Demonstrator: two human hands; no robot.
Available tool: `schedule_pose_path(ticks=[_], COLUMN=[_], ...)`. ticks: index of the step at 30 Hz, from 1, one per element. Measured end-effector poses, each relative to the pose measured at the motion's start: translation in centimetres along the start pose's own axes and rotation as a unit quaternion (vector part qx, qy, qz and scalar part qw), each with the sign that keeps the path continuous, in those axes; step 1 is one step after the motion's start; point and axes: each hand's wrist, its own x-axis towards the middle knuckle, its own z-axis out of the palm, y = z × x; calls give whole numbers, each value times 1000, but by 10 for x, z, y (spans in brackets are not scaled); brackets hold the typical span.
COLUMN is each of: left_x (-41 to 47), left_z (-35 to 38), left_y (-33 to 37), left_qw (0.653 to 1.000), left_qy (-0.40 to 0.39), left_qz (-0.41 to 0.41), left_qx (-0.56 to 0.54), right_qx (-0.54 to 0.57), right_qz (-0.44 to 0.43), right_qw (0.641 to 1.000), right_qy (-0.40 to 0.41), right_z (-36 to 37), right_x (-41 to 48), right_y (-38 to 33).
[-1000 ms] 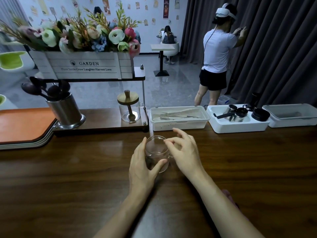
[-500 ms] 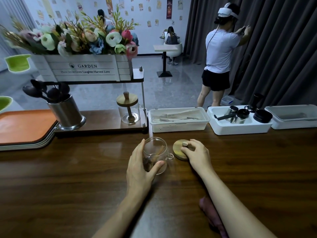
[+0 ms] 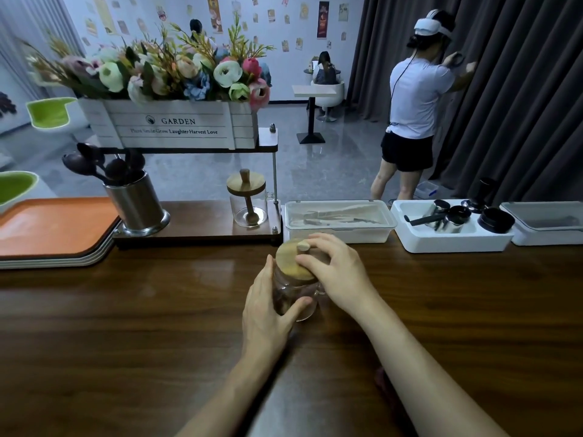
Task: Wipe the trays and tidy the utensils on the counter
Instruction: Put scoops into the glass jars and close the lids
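A small glass jar (image 3: 295, 296) stands on the dark wooden counter (image 3: 126, 326) in front of me. My left hand (image 3: 268, 310) grips its left side, thumb across the front. A round wooden lid (image 3: 291, 261) with a short knob sits on the jar's mouth, and my right hand (image 3: 339, 269) holds it from the right, fingers pinching near the knob. Stacked orange trays (image 3: 53, 228) lie at the far left. A steel holder (image 3: 137, 203) with dark spoons stands on a low wooden rack beside them.
A second lidded glass jar (image 3: 249, 200) stands on the rack under a flower box (image 3: 170, 124). Three white bins line the counter's back: one covered (image 3: 339, 220), one with metal cups (image 3: 451, 225), one covered (image 3: 549, 222). A person in a headset stands beyond, by the curtain.
My right hand picked the wooden lid up off the counter at the jar's right and brought it onto the jar's mouth. My left hand kept its hold on the jar.
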Motion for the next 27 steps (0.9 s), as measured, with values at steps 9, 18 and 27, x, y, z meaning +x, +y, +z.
schedule_pose_path(ticks=[9,18,27], left_x=[1,-3,-6], left_z=[-2,-6,-5], left_y=[-1,0,-1], left_qw=[999,996,995], left_qy=[-13,7,11], left_qz=[-8,9,-14], left_qx=[-34,-87,-97], right_qx=[-29,39,122], right_qz=[39,84,109], right_qw=[999,995,986], right_qy=[-14,21,35], right_z=[16,19,19], right_x=[-9,-25,-41], right_y=[1,4,16])
